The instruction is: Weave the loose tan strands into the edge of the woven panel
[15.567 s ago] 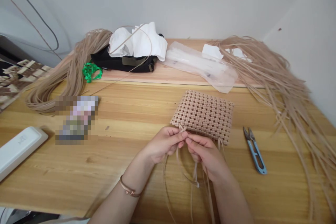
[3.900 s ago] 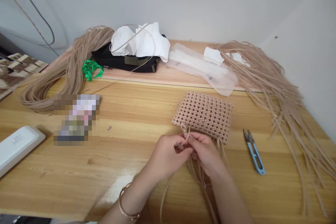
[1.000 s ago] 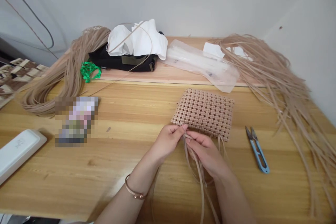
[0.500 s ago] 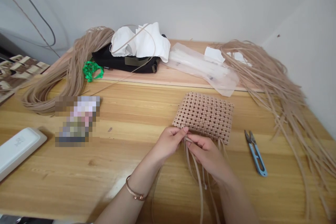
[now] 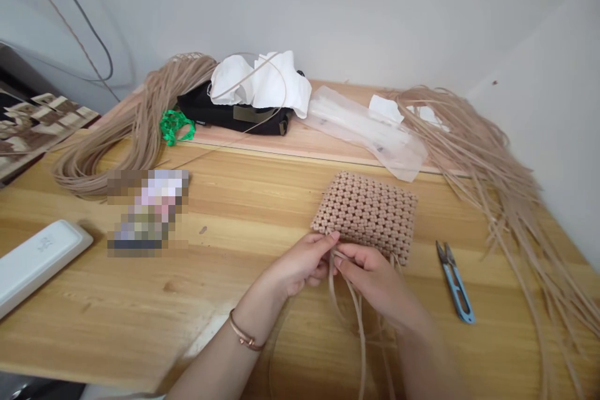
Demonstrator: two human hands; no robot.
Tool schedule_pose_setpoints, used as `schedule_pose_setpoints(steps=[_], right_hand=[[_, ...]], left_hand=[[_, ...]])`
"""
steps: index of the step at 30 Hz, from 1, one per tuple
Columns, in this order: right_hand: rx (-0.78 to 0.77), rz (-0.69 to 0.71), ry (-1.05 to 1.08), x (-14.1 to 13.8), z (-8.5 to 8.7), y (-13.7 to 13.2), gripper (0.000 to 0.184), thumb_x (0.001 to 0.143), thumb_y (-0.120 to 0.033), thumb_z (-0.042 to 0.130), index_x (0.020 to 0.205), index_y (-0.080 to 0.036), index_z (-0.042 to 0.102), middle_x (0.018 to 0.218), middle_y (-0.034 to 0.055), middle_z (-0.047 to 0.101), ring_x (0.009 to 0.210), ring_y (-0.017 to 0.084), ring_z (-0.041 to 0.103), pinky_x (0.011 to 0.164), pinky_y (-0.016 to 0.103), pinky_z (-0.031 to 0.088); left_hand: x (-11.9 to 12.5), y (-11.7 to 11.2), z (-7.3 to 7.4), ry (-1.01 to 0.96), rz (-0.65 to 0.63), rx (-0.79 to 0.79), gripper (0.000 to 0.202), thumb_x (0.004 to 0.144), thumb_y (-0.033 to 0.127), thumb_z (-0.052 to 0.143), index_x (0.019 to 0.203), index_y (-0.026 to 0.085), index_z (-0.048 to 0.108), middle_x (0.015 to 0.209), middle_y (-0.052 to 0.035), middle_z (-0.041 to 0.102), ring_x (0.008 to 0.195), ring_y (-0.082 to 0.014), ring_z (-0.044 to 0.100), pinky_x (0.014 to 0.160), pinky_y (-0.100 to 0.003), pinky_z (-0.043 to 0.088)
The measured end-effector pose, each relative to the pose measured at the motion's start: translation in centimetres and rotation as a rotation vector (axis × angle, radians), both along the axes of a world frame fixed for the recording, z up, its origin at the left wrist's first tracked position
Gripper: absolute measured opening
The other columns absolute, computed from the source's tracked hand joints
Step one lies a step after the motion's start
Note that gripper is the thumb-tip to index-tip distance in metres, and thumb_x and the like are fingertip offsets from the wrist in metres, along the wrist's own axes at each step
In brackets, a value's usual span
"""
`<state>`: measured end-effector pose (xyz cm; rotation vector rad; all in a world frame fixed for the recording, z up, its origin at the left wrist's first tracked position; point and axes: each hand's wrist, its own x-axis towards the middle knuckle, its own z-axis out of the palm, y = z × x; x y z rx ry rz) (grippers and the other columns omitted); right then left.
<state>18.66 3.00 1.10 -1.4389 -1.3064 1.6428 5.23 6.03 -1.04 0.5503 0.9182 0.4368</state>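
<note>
A beige woven piece (image 5: 365, 209) with a knotted, open pattern lies on the wooden table, its lower edge towards me. My left hand (image 5: 309, 259) is closed on that edge at its near left corner, thumb on top. My right hand (image 5: 368, 269) pinches a beige cord (image 5: 361, 331) just beside the left fingertips. Several loose cords trail from the piece down towards me, partly behind the right hand. The exact crossing of cords between the fingertips is too small to make out.
Blue thread snips (image 5: 455, 284) lie to the right. Bundles of beige cord (image 5: 487, 156) spread at the far right and back left. A black bag (image 5: 234, 115) with white paper, a green netting (image 5: 177, 127), a plastic sleeve (image 5: 365, 131), a blurred-out phone-like object (image 5: 150, 212) and a white case (image 5: 44, 265) are around.
The view has shifted slightly, so most things sit a little further right or lower. Both hands stay at the woven piece's near edge; the cord between the fingers has moved a little.
</note>
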Motion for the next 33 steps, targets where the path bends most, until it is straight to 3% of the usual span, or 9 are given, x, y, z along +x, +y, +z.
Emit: schedule_pose_setpoints(steps=[3,7,14,21,26,29,31,33], right_hand=[[-0.061,0.04,0.009,0.3,-0.3,-0.1,0.021,0.081,-0.033,0.052,0.07,-0.017,0.059,0.051,-0.0069,0.037,0.046,0.008,0.029,0.044,0.02,0.022],[-0.139,-0.034,0.125,0.6,-1.1,-0.3,0.022,0.079,-0.037,0.056,0.079,-0.016,0.063,0.047,-0.0089,0.029,0.042,0.006,0.018,0.04,0.021,0.011],[-0.176,-0.152,0.216,0.8,-1.4,-0.4,0.028,0.075,-0.035,0.063,0.094,-0.016,0.062,0.054,-0.0053,0.048,0.04,0.004,0.02,0.038,0.02,0.012],[-0.163,-0.213,0.168,0.9,-1.7,-0.7,0.028,0.073,-0.037,0.065,0.091,-0.016,0.057,0.056,-0.0063,0.047,0.039,0.003,0.022,0.037,0.018,0.014],[-0.128,-0.23,0.126,0.7,-2.0,-1.1,0.03,0.073,-0.041,0.063,0.09,-0.017,0.055,0.058,-0.006,0.048,0.039,0.003,0.023,0.036,0.017,0.015],[-0.12,-0.232,0.077,0.5,-2.1,-1.2,0.029,0.075,-0.043,0.061,0.087,-0.018,0.053,0.057,-0.0063,0.048,0.039,0.004,0.023,0.036,0.017,0.015],[-0.099,-0.226,0.04,0.3,-2.0,-1.3,0.028,0.076,-0.044,0.059,0.086,-0.018,0.052,0.058,-0.0062,0.05,0.039,0.005,0.026,0.037,0.018,0.019],[-0.029,-0.209,-0.005,0.1,-1.8,-1.5,0.026,0.078,-0.043,0.056,0.086,-0.019,0.052,0.063,-0.0039,0.055,0.045,0.008,0.04,0.043,0.019,0.03]], left_hand=[[-0.1,0.1,0.0,-0.033,0.001,0.008,0.042,0.069,0.053,0.059,0.06,0.017,0.041,0.044,0.0071,0.043,0.031,-0.0004,0.018,0.034,-0.017,0.004],[-0.1,0.1,-0.1,-0.067,0.02,0.071,0.042,0.07,0.052,0.058,0.058,0.014,0.045,0.043,0.0054,0.047,0.031,0.0001,0.017,0.033,-0.017,0.003],[-0.5,0.1,0.0,-0.098,0.051,0.114,0.037,0.068,0.046,0.063,0.06,0.013,0.048,0.047,0.0058,0.047,0.032,0.0004,0.02,0.034,-0.018,0.005],[-1.0,0.2,-0.2,-0.12,0.02,0.17,0.033,0.065,0.042,0.069,0.064,0.011,0.055,0.049,0.0062,0.044,0.034,0.0005,0.02,0.035,-0.018,0.007],[-0.8,0.0,-0.8,-0.071,0.075,0.212,0.036,0.064,0.043,0.068,0.055,0.012,0.052,0.038,0.0089,0.032,0.033,-0.0008,0.018,0.036,-0.02,0.007],[-0.6,-0.1,-1.0,-0.053,0.096,0.227,0.035,0.065,0.043,0.068,0.056,0.012,0.054,0.039,0.0084,0.034,0.033,-0.0009,0.018,0.036,-0.02,0.007],[-0.5,-0.2,-1.0,-0.047,0.094,0.235,0.034,0.065,0.042,0.068,0.058,0.011,0.056,0.041,0.0077,0.037,0.033,-0.0006,0.019,0.037,-0.02,0.007],[-0.6,-0.2,-1.0,-0.04,0.09,0.251,0.034,0.066,0.042,0.068,0.058,0.011,0.056,0.044,0.0068,0.039,0.033,-0.0003,0.02,0.037,-0.02,0.007]])
